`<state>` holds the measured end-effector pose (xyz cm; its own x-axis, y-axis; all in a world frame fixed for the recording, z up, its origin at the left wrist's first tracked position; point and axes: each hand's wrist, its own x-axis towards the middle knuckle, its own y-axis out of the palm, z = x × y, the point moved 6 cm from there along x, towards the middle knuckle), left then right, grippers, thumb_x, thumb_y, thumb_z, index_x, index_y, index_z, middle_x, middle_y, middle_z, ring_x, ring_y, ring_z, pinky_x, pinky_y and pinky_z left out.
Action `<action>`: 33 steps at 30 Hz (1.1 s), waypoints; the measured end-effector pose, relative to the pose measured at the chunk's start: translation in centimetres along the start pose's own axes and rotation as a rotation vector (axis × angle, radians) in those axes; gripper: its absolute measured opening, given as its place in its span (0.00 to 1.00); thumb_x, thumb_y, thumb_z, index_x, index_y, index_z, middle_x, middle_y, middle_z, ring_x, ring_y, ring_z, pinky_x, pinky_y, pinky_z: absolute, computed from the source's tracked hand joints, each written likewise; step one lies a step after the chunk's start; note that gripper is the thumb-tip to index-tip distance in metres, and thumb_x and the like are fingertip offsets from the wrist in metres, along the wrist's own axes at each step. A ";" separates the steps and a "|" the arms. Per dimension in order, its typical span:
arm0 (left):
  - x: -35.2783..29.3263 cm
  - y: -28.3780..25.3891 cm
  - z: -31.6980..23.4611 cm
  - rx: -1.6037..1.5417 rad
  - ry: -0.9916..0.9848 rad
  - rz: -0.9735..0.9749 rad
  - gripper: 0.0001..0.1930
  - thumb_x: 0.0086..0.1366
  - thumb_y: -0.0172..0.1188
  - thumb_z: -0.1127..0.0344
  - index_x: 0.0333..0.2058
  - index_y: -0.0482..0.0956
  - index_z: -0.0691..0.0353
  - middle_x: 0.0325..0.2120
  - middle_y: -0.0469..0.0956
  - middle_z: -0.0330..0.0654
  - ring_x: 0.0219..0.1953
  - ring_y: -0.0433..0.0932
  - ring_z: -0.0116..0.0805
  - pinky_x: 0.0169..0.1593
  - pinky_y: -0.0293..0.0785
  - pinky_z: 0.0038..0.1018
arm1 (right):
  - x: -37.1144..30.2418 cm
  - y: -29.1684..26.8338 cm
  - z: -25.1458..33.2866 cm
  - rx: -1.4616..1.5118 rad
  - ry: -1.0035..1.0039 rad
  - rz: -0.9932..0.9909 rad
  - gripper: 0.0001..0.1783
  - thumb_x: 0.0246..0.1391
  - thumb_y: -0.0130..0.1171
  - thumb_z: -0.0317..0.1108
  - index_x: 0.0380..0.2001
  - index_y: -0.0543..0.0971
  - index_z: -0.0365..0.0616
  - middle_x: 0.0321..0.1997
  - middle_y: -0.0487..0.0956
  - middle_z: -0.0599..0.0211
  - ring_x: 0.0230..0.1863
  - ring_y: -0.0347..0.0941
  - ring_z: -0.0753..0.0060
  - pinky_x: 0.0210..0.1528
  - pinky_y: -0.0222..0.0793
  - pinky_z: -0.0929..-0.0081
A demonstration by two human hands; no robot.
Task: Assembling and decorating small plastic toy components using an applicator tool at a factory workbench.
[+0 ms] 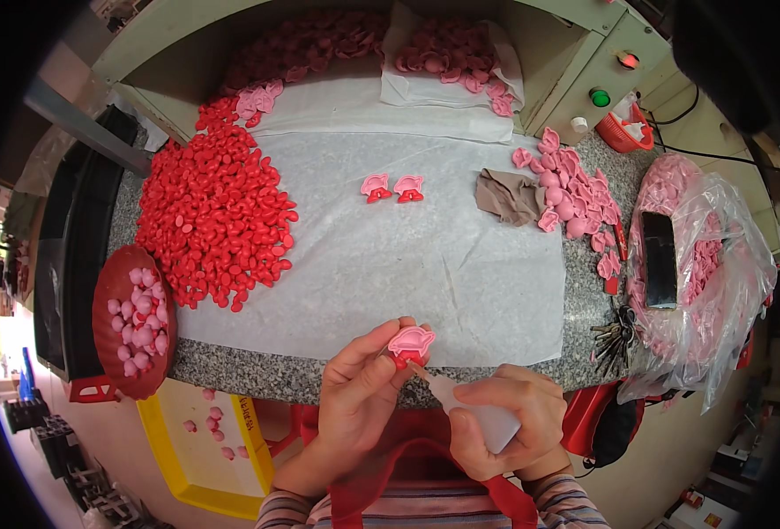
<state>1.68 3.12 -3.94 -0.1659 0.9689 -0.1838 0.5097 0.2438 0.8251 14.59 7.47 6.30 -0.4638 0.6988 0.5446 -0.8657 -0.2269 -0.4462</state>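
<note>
Between the fingers of my left hand (pixel 359 375) is a small pink molded plastic piece (pixel 411 340) with a red part (pixel 410 358) at its lower side. My right hand (pixel 518 414) is wrapped round a whitish squeeze bottle (pixel 487 421), its thin nozzle pointing at the red part. Whether the tip touches, I cannot tell. Both hands are at the near edge of the worktable. Farther off on the white sheet (pixel 337 282), two similar pink-and-red pieces (pixel 376 188) stand side by side.
A big heap of red parts (pixel 213 220) lies left, beside a dark red bowl (pixel 108 300) of pink pieces. To the right are pink shells (pixel 575 189), a brown cloth (pixel 509 196), a phone (pixel 659 260) on a plastic bag (pixel 707 326), and keys (pixel 615 339). A yellow tray (pixel 178 472) sits below left.
</note>
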 end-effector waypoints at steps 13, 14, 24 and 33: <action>0.5 -0.3 0.4 -0.028 0.004 -0.047 0.17 0.60 0.51 0.73 0.49 0.67 0.68 0.50 0.66 0.51 0.53 0.66 0.44 0.55 0.64 0.38 | -0.2 -1.7 -0.7 -0.067 0.092 -0.088 0.13 0.34 0.62 0.24 0.29 0.74 0.37 0.23 0.77 0.63 0.20 0.74 0.73 0.22 0.70 0.80; 0.5 -0.2 0.3 -0.068 0.007 -0.043 0.18 0.59 0.51 0.72 0.49 0.65 0.69 0.50 0.66 0.52 0.52 0.66 0.44 0.54 0.65 0.39 | -0.3 -1.7 -1.9 0.084 0.291 -0.070 0.12 0.37 0.59 0.24 0.30 0.73 0.36 0.24 0.77 0.63 0.19 0.73 0.73 0.22 0.69 0.79; 0.5 -1.3 1.5 -0.174 -0.077 -0.105 0.19 0.60 0.50 0.73 0.50 0.63 0.70 0.47 0.67 0.54 0.49 0.70 0.44 0.51 0.70 0.39 | -7.9 -13.5 -17.7 -0.434 0.738 -0.574 0.17 0.35 0.65 0.28 0.29 0.69 0.40 0.28 0.73 0.65 0.32 0.73 0.70 0.32 0.68 0.73; 0.2 -1.2 2.0 -0.087 -0.123 -0.048 0.20 0.61 0.49 0.70 0.52 0.62 0.66 0.49 0.66 0.51 0.52 0.66 0.44 0.52 0.70 0.35 | -4.0 -12.5 -18.7 -0.625 0.671 -0.337 0.11 0.40 0.63 0.34 0.27 0.78 0.39 0.22 0.76 0.68 0.21 0.72 0.68 0.23 0.66 0.71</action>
<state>2.70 3.13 -6.06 -0.0813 0.9554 -0.2841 0.4275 0.2909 0.8559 30.81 20.21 -3.57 0.1603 0.9460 0.2818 -0.5874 0.3209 -0.7430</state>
